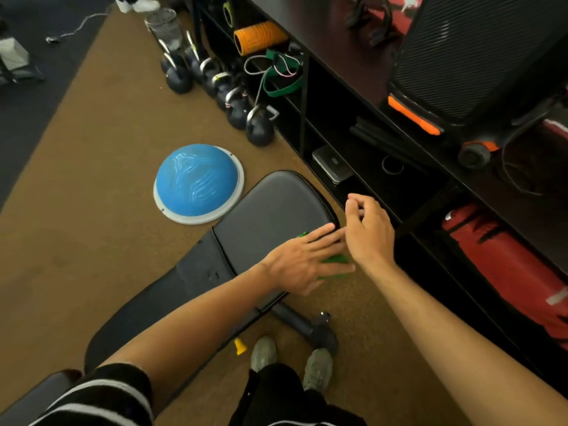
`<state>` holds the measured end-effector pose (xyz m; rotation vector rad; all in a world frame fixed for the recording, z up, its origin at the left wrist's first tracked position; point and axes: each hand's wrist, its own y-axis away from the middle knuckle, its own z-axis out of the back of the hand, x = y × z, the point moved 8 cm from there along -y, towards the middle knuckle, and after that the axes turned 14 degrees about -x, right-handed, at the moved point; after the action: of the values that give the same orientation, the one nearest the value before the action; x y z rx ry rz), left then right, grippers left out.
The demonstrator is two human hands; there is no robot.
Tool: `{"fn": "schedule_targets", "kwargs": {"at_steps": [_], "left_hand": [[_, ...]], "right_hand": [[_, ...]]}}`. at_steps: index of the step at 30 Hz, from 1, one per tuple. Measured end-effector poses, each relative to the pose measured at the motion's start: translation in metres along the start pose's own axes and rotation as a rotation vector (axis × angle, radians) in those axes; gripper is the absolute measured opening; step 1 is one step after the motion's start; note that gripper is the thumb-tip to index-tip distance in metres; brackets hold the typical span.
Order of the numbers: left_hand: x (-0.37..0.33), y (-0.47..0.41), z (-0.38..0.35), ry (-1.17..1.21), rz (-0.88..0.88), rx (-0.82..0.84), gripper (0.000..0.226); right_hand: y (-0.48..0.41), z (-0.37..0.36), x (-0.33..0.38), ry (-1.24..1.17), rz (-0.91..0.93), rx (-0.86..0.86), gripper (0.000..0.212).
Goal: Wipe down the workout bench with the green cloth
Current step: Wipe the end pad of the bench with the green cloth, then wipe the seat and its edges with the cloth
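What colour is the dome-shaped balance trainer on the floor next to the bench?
The balance trainer is blue with a pale grey rim, seen in the head view.

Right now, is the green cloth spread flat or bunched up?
Cannot tell: the left hand lies flat over the cloth on the bench, and only green edges show.

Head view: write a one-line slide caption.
Left hand presses green cloth flat on workout bench; right hand hovers beside.
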<state>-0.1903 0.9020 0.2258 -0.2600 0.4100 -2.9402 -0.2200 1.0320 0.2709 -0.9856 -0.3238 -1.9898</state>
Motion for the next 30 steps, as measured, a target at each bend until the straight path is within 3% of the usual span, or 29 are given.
{"fn": "schedule_targets", "kwargs": {"at_steps": [3, 5, 8, 10, 13, 16, 20, 23, 25, 30], "left_hand": [[0.016, -0.013, 0.012, 0.066, 0.157, -0.177, 0.056], [0.034, -0.017, 0.020, 0.108, 0.360, -0.310, 0.064], [0.078, 0.001, 0.018, 0.242, 0.859, -0.487, 0.064], [0.106, 0.031, 0.007, 0.297, 1.243, -0.506, 0.064], [0.111, 0.077, -0.011, 0.355, 1.599, -0.532, 0.070], [0.071, 0.109, -0.020, 0.400, 1.707, -0.569, 0.071], [-0.011, 0.126, -0.022, 0.454, 1.548, -0.489, 0.070], [-0.050, 0.149, -0.016, 0.415, 1.543, -0.455, 0.066], [-0.065, 0.170, -0.006, 0.298, 1.605, -0.442, 0.062], [-0.092, 0.236, 0.016, 0.029, 1.966, -0.536, 0.050]], "right_hand": [[-0.002, 0.006, 0.022, -0.035, 0.087, -0.046, 0.037], [0.003, 0.004, 0.037, -0.044, 0.183, -0.070, 0.035], [0.019, -0.003, 0.056, 0.039, 0.378, -0.129, 0.033], [0.031, -0.008, 0.066, 0.088, 0.493, -0.146, 0.032], [0.050, -0.028, 0.077, 0.088, 0.622, -0.036, 0.031], [0.072, -0.059, 0.080, 0.159, 0.700, 0.149, 0.029], [0.096, -0.094, 0.083, 0.226, 0.740, 0.362, 0.034], [0.116, -0.115, 0.092, 0.243, 0.822, 0.489, 0.033], [0.125, -0.127, 0.098, 0.235, 0.848, 0.537, 0.030], [0.145, -0.162, 0.103, 0.323, 0.931, 0.670, 0.030]]}}
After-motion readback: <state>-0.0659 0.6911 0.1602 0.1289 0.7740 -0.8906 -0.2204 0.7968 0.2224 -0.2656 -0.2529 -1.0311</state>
